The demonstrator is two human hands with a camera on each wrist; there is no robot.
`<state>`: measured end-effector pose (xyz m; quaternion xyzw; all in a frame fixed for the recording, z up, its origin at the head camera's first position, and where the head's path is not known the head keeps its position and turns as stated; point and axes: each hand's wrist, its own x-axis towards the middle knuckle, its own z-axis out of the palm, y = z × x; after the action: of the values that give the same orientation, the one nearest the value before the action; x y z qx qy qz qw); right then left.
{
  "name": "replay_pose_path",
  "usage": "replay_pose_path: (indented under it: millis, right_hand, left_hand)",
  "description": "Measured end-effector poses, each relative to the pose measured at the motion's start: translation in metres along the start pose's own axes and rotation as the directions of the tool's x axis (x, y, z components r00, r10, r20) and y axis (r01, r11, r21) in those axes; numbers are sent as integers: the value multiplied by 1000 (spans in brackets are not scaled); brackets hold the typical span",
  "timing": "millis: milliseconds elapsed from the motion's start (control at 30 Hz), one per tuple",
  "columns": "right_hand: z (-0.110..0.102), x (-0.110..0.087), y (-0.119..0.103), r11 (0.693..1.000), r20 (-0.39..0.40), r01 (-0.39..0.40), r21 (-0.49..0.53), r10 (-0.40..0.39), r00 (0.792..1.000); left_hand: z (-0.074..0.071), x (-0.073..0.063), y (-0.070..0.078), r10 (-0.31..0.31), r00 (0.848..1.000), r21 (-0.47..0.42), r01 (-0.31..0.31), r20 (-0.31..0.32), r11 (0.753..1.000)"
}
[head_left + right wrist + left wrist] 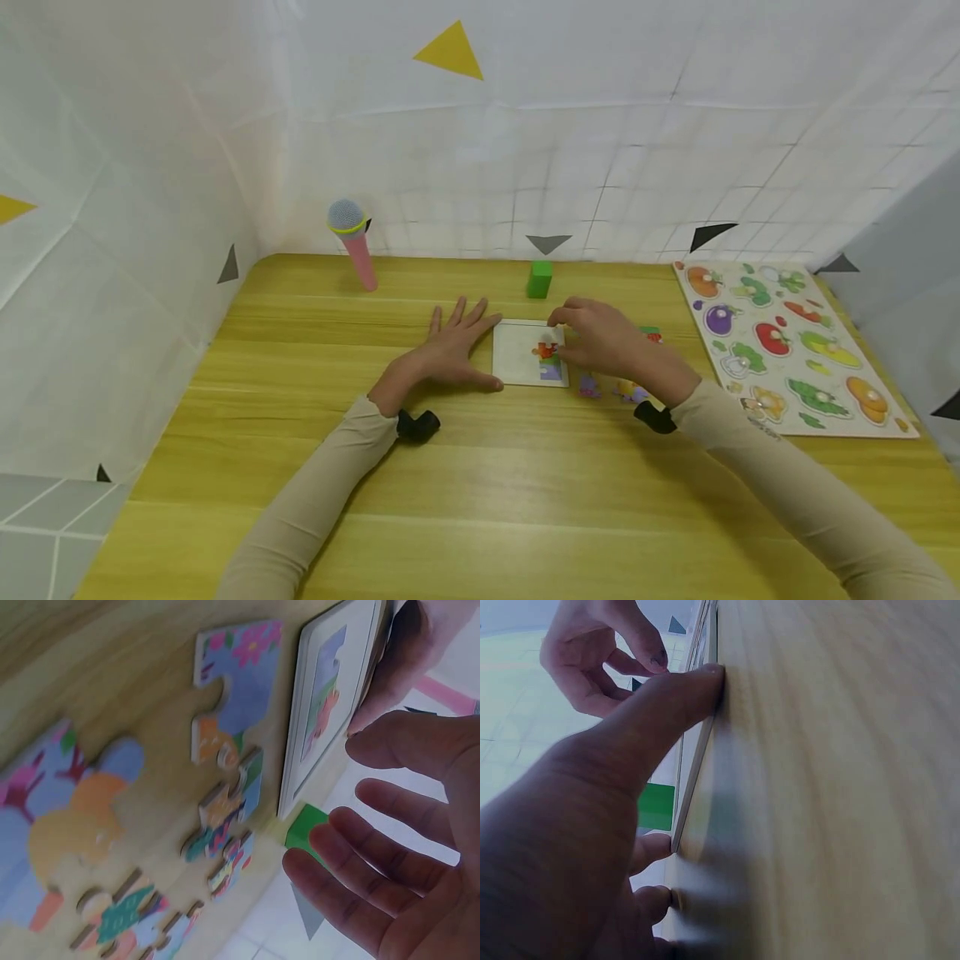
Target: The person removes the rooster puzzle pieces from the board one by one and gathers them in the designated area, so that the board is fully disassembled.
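A white puzzle tray (513, 357) lies flat on the table, with a few joined pieces (550, 369) along its right side. My left hand (448, 354) is spread beside it, thumb and forefinger touching its left edge. Over the tray's right edge hovers my right hand (600, 337), its fingers loosely bent. In the right wrist view, that hand's thumb and fingers (405, 847) stand apart with nothing between them. Loose jigsaw pieces (244, 686) lie right of the tray, partly hidden under the right forearm in the head view.
Behind the tray stands a green block (539, 280). A pink toy microphone (358, 250) is at the back left. A vegetable peg puzzle board (787, 371) covers the table's right side. White sheeting (420, 158) hangs along the table's back edge.
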<state>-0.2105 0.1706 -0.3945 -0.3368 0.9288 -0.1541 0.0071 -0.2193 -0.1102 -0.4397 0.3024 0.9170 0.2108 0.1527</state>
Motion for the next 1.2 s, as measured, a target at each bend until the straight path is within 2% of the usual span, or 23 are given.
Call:
replay_pose_path:
  millis: [167, 367, 600, 867, 1200]
  right_hand:
    - [4, 5, -6, 1000, 39, -20, -20, 20, 999]
    - [8, 8, -10, 1000, 46, 14, -17, -14, 999]
    - [13, 10, -13, 1000, 64, 10, 0, -10, 998]
    - [18, 14, -13, 997, 66, 77, -4, -77, 995]
    - [18, 16, -15, 997, 102, 70, -11, -69, 992]
  left_hand:
    - [1, 0, 0, 2, 1000, 5, -2, -2, 1000]
    - [1, 0, 0, 3, 1000, 1, -3, -8, 1000]
    - [0, 0, 0, 4, 1000, 6, -4, -1, 1000]
    - [1, 0, -1, 5, 1000, 11, -5, 0, 1000]
    - [1, 0, -1, 3, 1000, 7, -3, 0, 1000]
